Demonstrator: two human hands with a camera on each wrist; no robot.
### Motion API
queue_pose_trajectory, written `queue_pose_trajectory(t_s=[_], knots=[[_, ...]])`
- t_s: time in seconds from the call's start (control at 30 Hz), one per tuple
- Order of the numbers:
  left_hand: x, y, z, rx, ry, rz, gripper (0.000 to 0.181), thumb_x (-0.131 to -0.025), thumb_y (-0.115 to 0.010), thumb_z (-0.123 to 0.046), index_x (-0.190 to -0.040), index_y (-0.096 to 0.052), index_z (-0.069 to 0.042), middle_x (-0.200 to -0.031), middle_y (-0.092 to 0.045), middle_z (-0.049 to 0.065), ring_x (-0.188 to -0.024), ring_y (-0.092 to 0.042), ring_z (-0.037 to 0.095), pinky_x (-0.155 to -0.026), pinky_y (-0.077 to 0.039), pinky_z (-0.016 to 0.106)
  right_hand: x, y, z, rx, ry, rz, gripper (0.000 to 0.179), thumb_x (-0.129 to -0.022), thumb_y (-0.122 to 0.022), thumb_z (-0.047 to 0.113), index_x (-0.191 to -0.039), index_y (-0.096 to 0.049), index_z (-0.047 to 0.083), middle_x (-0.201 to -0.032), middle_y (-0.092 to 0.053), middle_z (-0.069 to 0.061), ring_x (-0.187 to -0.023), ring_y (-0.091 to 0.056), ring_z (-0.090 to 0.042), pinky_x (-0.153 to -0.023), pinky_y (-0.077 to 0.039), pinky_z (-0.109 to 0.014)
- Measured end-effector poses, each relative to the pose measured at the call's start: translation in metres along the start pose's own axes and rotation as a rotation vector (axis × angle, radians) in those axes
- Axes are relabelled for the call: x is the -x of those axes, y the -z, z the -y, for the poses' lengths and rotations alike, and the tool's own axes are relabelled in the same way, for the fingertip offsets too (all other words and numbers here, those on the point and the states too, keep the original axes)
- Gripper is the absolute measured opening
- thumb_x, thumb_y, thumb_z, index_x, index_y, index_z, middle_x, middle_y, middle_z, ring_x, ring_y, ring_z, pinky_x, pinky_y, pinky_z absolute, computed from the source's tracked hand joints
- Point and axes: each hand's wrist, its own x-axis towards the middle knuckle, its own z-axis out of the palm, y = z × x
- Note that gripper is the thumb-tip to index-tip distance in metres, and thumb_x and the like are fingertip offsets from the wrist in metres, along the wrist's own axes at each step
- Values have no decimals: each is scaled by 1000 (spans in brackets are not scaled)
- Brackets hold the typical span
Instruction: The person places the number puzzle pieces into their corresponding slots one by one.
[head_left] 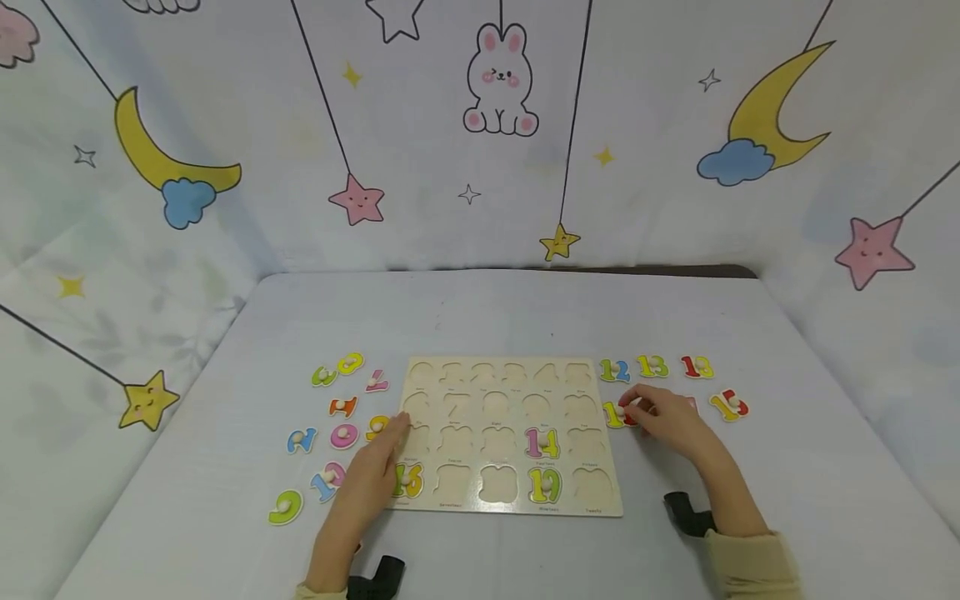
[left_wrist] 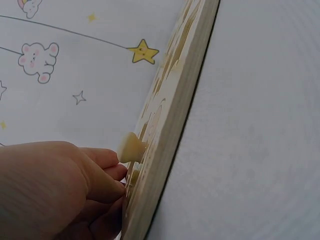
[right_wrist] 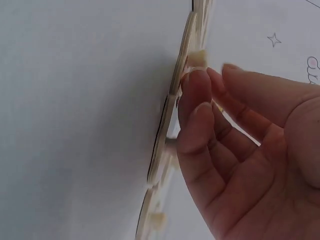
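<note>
A wooden number puzzle board (head_left: 477, 446) lies flat on the table. My left hand (head_left: 367, 475) rests along its left edge, fingers extended over a yellow-and-red number piece (head_left: 411, 479). In the left wrist view, fingertips meet the board's edge (left_wrist: 170, 130) beside a pale knob (left_wrist: 131, 148). My right hand (head_left: 666, 418) is just past the board's right edge, with fingertips at a yellow-and-red number piece (head_left: 613, 414) lying there. In the right wrist view, a gap shows between thumb and fingers, and a knob (right_wrist: 198, 58) stands close beyond a fingertip.
Set into the board are a 14 piece (head_left: 542, 443) and a 19 piece (head_left: 544, 485). Several loose number pieces, such as a pink 0 (head_left: 344, 436), lie left of it. More lie right, including a 12 (head_left: 615, 371) and a 15 (head_left: 729, 406). Patterned cloth (head_left: 465, 233) hangs behind.
</note>
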Motion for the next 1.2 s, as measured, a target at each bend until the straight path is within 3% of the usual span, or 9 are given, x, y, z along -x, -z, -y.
queue_pose_trajectory(t_s=[0.3,0.43,0.63,0.73,0.83,1.03,1.2], knots=[[-1,-2,1,7,-3,-2,44,-94,-48,3,-138,-46,-4,-140,-43,8,-130,-36,22,-103,-31,41,-10,-4,-2,25,15,47,7,-87,-64,7,-90,-58,6,-67,-52,-2,-58,-50,-16,-53,-42,-29],[-1,-3,1,1,-1,0,44,-95,-48,1,-138,-46,-5,-141,-43,7,-130,-36,22,-103,-30,40,-13,-1,-8,-20,3,77,8,-87,-64,8,-90,-57,5,-68,-53,-2,-59,-52,-17,-53,-44,-29],[0,-2,0,-5,-9,-10,45,-94,-50,1,-138,-46,-5,-140,-43,8,-130,-36,22,-103,-31,40,-16,6,-2,-107,-22,2,14,-88,-64,11,-95,-57,1,-70,-56,-4,-60,-55,-18,-53,-48,-29],[1,-2,1,-10,-17,-15,45,-93,-51,2,-138,-46,-4,-140,-44,9,-130,-36,24,-102,-31,41,-23,2,18,-192,19,-22,16,-89,-64,11,-96,-57,-1,-71,-58,-8,-60,-56,-20,-53,-50,-31],[1,-1,1,-15,-19,-17,45,-93,-51,3,-138,-46,-3,-140,-44,10,-130,-37,25,-102,-31,43,-33,-14,50,-303,79,7,14,-88,-64,8,-95,-57,-2,-72,-61,-13,-59,-57,-21,-55,-51,-33],[1,0,2,-3,-4,-13,45,-94,-49,4,-138,-45,-3,-140,-44,11,-130,-36,26,-103,-30,43,-54,-71,126,-377,159,172,8,-85,-65,6,-89,-60,2,-73,-64,-17,-56,-60,-21,-55,-53,-34],[0,-1,1,17,13,-2,47,-94,-48,4,-140,-43,-3,-140,-43,14,-130,-36,28,-103,-30,44,-66,-114,164,-360,211,309,5,-82,-64,2,-85,-60,3,-67,-64,-12,-54,-62,-21,-54,-54,-35]])
